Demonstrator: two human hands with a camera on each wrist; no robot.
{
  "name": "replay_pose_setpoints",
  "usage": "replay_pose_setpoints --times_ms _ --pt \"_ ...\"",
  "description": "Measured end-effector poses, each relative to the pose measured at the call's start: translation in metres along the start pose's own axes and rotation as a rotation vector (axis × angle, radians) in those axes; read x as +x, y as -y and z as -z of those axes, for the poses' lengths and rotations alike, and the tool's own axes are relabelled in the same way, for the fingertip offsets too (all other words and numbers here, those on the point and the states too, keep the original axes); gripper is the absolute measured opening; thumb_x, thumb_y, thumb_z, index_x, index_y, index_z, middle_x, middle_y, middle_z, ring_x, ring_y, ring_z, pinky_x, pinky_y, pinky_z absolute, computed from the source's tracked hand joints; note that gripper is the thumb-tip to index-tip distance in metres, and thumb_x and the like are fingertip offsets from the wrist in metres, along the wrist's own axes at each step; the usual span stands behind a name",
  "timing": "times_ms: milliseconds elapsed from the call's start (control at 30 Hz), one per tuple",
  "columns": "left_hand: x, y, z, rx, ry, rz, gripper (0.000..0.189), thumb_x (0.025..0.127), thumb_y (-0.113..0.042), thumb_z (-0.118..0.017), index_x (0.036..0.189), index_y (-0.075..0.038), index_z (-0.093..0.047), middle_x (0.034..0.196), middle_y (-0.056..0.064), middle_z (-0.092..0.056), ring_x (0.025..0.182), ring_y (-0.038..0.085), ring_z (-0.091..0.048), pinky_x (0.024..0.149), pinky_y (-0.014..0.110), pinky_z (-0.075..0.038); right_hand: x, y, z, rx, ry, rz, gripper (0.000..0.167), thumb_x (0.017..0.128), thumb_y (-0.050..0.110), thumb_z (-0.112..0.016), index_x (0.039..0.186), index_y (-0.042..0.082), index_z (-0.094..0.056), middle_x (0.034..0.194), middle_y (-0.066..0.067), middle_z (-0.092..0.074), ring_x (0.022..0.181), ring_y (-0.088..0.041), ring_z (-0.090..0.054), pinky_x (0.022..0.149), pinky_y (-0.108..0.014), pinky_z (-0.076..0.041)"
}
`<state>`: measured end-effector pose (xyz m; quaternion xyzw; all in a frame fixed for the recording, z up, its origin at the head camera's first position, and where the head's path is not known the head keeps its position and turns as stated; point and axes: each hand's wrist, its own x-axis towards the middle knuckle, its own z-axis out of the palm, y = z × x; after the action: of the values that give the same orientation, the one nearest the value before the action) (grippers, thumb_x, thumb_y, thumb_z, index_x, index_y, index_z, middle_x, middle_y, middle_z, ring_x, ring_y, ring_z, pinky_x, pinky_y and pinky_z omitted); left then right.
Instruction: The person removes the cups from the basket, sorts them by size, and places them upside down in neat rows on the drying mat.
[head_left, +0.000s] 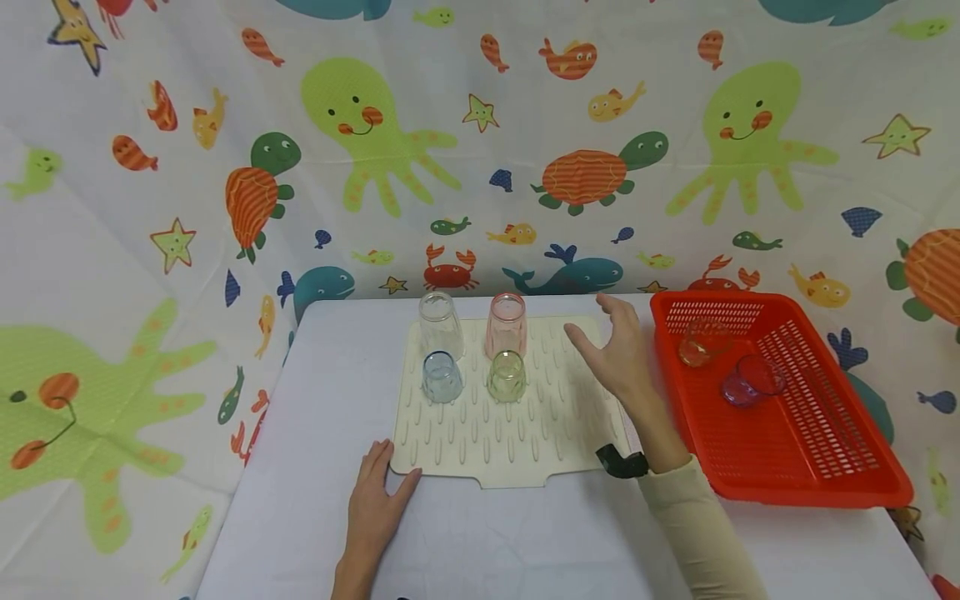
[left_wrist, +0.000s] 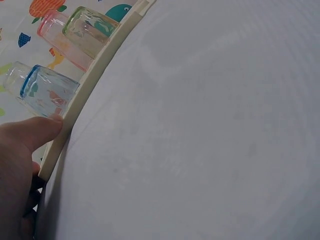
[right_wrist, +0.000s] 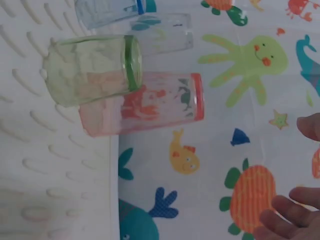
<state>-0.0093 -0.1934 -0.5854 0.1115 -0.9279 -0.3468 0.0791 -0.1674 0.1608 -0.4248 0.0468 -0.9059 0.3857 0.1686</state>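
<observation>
My left hand point(head_left: 372, 502) rests at the front left corner of a cream ridged drying tray point(head_left: 465, 454), fingers along its side and thumb at the front edge. In the left wrist view the thumb point(left_wrist: 37, 131) touches the tray's edge. My right hand point(head_left: 618, 354) hovers over the tray's right part, thumb and fingers spread apart with nothing between them. Four glasses stand on the tray in two rows: a clear glass point(head_left: 441, 325) and a pink glass point(head_left: 507, 329) behind, a short blue glass point(head_left: 442, 379) and a short green glass point(head_left: 507, 379) in front.
At the right stands a red plastic basket point(head_left: 795, 487) with slotted walls. Inside lie an orange-tinted glass point(head_left: 703, 343) and a purple glass point(head_left: 752, 381). A white cloth covers the table point(head_left: 300, 433). Behind it hangs a curtain point(head_left: 465, 83) printed with sea animals.
</observation>
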Motion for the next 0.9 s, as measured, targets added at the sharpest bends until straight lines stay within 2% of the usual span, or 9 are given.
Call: replay_pose_setpoints --times_ms 267,700,900 --pt "0.000 0.000 0.001 0.001 0.009 0.007 0.076 0.088 -0.040 -0.077 0.145 0.003 -0.048 0.154 0.018 -0.046 0.149 0.037 -0.034 0.126 0.053 -0.026 0.008 -0.015 0.022 -0.012 -0.052 -0.049 0.069 0.090 0.039 -0.071 0.145 0.006 -0.047 0.146 -0.018 -0.051 0.125 -0.036 -0.053 0.104 -0.061 -0.052" --pt "0.001 0.001 0.000 0.004 0.010 0.010 0.077 0.088 -0.043 -0.076 0.145 0.002 -0.049 0.154 0.017 -0.046 0.150 0.036 -0.033 0.126 0.052 -0.026 0.017 -0.045 0.058 -0.012 -0.069 -0.228 0.076 0.092 0.042 -0.067 0.152 0.008 -0.036 0.153 -0.017 -0.044 0.134 -0.038 -0.044 0.111 -0.062 -0.045" --pt "0.000 0.001 -0.001 0.002 0.005 0.004 0.076 0.088 -0.043 -0.076 0.144 0.002 -0.049 0.153 0.017 -0.046 0.149 0.036 -0.034 0.126 0.052 -0.026 0.020 -0.063 0.070 -0.017 -0.089 -0.270 0.076 0.094 0.043 -0.066 0.153 0.008 -0.035 0.155 -0.017 -0.042 0.137 -0.038 -0.042 0.115 -0.062 -0.041"
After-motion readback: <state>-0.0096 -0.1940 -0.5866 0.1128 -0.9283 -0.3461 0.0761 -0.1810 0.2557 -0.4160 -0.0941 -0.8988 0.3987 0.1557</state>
